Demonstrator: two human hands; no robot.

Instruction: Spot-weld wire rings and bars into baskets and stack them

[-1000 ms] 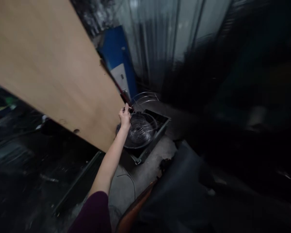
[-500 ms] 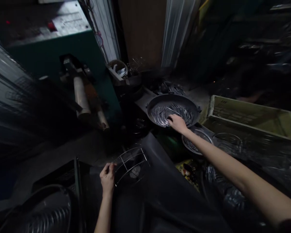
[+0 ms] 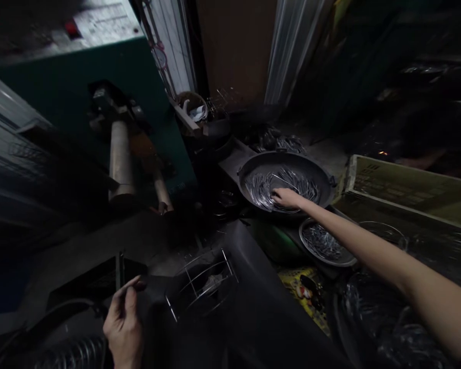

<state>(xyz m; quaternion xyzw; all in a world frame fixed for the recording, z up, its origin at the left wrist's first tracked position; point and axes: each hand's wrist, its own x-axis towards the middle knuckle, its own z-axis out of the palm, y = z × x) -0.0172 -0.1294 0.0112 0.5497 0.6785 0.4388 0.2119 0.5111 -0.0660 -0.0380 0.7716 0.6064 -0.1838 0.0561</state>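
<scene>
My right hand (image 3: 286, 199) reaches into a wide dark pan (image 3: 249, 163) of bent metal wires (image 3: 259, 190). Its fingers are closed among the wires, and whatever they grip is too small to make out. A wire frame with curved bars and crosspieces (image 3: 191, 275) rests over the dark cloth on my lap. To the left of that frame is my left hand (image 3: 123, 320), raised and apart from it, with thumb and fingers spread and nothing between them.
A green machine (image 3: 153, 87) with a metal cylinder (image 3: 121, 159) stands at the left. Beside the pan are a bowl of small metal pieces (image 3: 322, 241) and a yellowish crate (image 3: 415, 192). A dark basket of wire rings (image 3: 75, 353) sits lower left.
My left hand has let go of the wire frame and moved left and down, its fingers now apart. My right hand stays at the wires in the pan. The view has shifted slightly.
</scene>
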